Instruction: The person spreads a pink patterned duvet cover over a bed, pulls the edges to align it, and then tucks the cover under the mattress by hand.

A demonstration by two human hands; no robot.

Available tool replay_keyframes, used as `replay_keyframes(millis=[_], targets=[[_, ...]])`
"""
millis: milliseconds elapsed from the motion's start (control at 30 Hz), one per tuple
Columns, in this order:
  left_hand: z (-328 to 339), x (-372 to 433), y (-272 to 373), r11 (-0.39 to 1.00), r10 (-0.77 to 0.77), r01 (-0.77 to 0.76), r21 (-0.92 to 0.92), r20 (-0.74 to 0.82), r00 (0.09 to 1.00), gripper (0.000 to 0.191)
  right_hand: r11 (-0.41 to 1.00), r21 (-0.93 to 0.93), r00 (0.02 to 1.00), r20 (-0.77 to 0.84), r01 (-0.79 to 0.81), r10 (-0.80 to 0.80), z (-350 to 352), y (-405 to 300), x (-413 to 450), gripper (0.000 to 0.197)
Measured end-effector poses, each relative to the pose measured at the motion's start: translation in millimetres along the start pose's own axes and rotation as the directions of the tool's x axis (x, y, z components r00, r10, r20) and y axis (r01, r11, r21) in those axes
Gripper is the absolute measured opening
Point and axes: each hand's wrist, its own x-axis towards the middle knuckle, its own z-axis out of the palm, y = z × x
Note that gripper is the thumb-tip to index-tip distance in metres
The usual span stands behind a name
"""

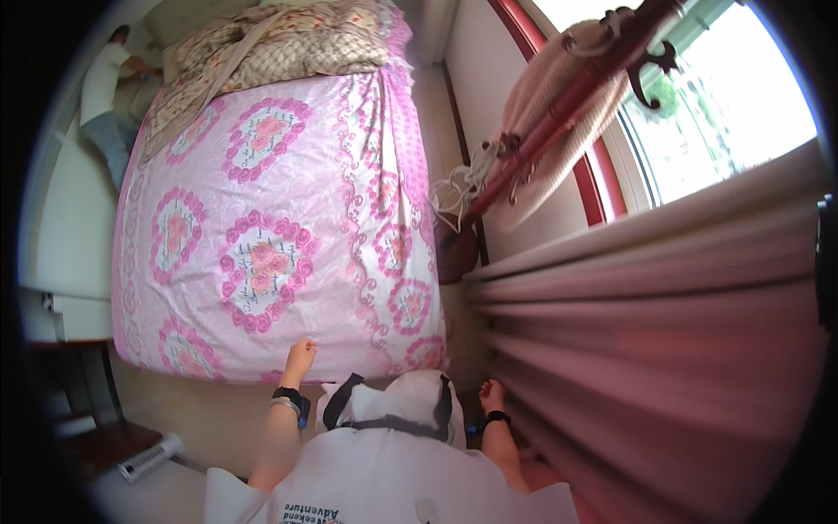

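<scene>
My left hand (302, 356) is above the foot end of the bed, its fingers curled in and no object showing in it. Below it lies a pink-and-white bedsheet (321, 164) printed with hearts of roses and lettering. My right hand (492, 395), also loosely curled with nothing seen in it, hangs at my side between the bed's corner and a pinkish curtain (628, 327). Both wrists wear dark bands. At the head of the bed a patterned quilt (294, 46) lies bunched, one fold trailing down the left side.
A person (105, 98) in a white shirt leans over the far left side of the bed. To the right, a dark red coat stand (556, 111) bears a pink knitted cloth (543, 85) and white cords (465, 187). A dark table (105, 439) stands at lower left, near a white slotted device (152, 457).
</scene>
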Motion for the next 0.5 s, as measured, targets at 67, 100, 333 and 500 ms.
replay_keyframes(millis=[67, 100, 333, 500], targets=[[34, -11, 20, 0.998, -0.034, 0.034, -0.046, 0.001, 0.999, 0.017, 0.867, -0.391, 0.948, 0.193, 0.309, -0.251, 32, -64, 8, 0.007], [54, -22, 32, 0.997, -0.051, 0.053, -0.060, 0.041, 0.998, 0.018, 0.765, -0.472, 0.897, 0.285, 0.437, -0.337, 36, -91, 19, 0.009], [104, -79, 114, 0.997, -0.013, 0.011, -0.079, -0.030, 0.999, 0.020, 0.682, -0.519, 0.844, 0.445, 0.515, -0.299, 84, -189, 41, 0.007], [134, -94, 91, 0.969, -0.081, 0.041, -0.243, -0.159, 0.984, 0.020, 0.405, -0.769, 0.851, 0.524, 0.495, -0.046, 102, -155, 28, 0.011]])
